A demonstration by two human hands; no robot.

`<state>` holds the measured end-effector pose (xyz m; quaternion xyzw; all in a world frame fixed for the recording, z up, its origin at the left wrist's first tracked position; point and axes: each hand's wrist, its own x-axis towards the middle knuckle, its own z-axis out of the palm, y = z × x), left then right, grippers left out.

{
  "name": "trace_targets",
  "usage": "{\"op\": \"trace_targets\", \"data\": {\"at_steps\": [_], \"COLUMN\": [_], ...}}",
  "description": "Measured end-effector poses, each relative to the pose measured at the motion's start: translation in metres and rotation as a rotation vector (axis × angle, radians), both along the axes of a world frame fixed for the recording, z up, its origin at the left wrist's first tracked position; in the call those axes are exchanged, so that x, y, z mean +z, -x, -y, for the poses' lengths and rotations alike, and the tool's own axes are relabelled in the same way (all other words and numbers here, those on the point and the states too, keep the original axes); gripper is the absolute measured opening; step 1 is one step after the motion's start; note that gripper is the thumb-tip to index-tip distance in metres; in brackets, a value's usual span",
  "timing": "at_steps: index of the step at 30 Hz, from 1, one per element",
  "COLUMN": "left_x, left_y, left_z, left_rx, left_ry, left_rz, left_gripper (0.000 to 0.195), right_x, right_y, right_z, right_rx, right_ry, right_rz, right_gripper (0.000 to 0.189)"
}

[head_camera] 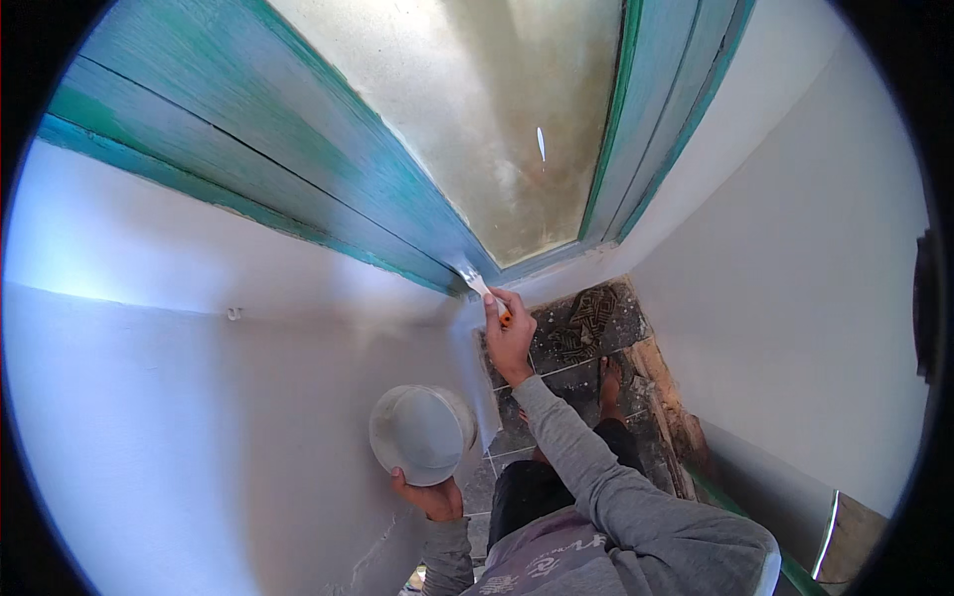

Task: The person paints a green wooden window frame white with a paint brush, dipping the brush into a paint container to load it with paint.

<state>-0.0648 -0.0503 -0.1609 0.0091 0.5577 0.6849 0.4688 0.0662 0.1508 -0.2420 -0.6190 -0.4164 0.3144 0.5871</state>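
A paintbrush (481,287) with a pale handle is gripped in my right hand (510,335), its bristles against the lower left corner of a wooden frame (395,208). Uneven bluish-white paint covers that frame, with green and turquoise showing through. Inside the frame is a yellowish, shiny panel (544,149). Below and to the left, my left hand (431,495) holds a round, pale plastic tub (421,432) by its lower side; thin whitish liquid appears to lie in it.
White walls (782,238) rise on both sides. Dark floor tiles (574,387) with pale spatters lie below, with a patterned mat or cloth (589,324) near my bare foot. A rough, broken edge (663,417) borders the tiles. A small hook (235,314) sticks out of the left wall.
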Motion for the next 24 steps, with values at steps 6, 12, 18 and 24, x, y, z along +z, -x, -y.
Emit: {"op": "trace_targets", "data": {"at_steps": [6,12,18,24], "left_x": [0.0,-0.012,-0.007,-0.001], "left_y": [0.006,0.005,0.002,-0.004], "left_z": [-0.001,0.0,-0.006,0.0], "left_rx": [0.018,-0.037,-0.037,-0.038], "left_ry": [0.053,0.036,0.008,-0.064], "left_rz": [-0.02,0.004,0.016,0.119], "left_gripper": [0.077,0.077,0.076,0.068], "right_x": [-0.014,0.033,-0.042,0.046], "right_y": [0.015,0.012,-0.015,-0.105], "right_z": [0.028,-0.007,0.028,0.089], "right_rx": [-0.098,-0.079,0.014,0.273], "right_ry": [0.078,-0.124,0.281,0.388], "right_rz": [-0.02,-0.009,0.105,0.177], "right_gripper": [0.022,0.025,0.032,0.035]}}
